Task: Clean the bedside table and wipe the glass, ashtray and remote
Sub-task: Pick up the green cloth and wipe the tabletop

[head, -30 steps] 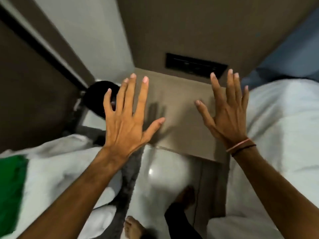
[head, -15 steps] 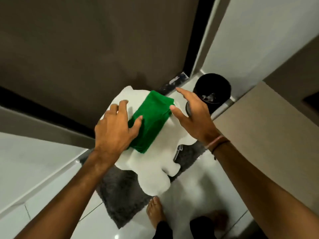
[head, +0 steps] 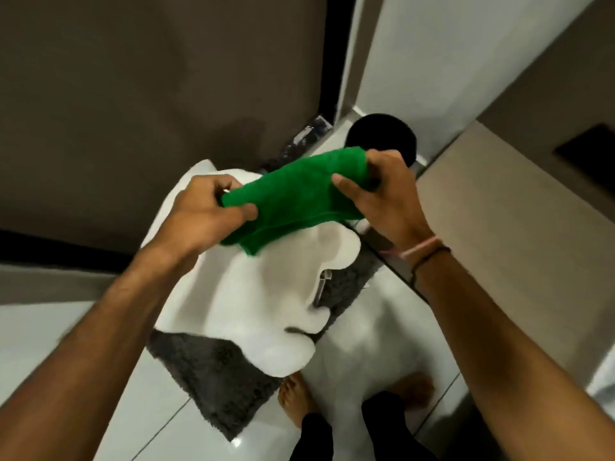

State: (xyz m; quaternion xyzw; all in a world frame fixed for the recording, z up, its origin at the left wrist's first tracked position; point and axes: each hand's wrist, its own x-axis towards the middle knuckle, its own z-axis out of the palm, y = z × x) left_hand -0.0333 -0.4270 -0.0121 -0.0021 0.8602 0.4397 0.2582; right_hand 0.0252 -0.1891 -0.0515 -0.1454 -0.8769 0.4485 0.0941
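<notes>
Single head cam, wide-angle, looks steeply down over both forearms, close to hands; floor [head: 366,344] and feet at btm of frame.

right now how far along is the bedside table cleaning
Barely begun. Done: the green cloth is off the white bedding. In hand: the left hand and right hand each grip an end, holding it up. Left: wiping the bedside table; no glass, ashtray or remote is in view.

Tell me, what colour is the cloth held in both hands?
Green, plain; the cloth shows clearly in the head view.
</notes>
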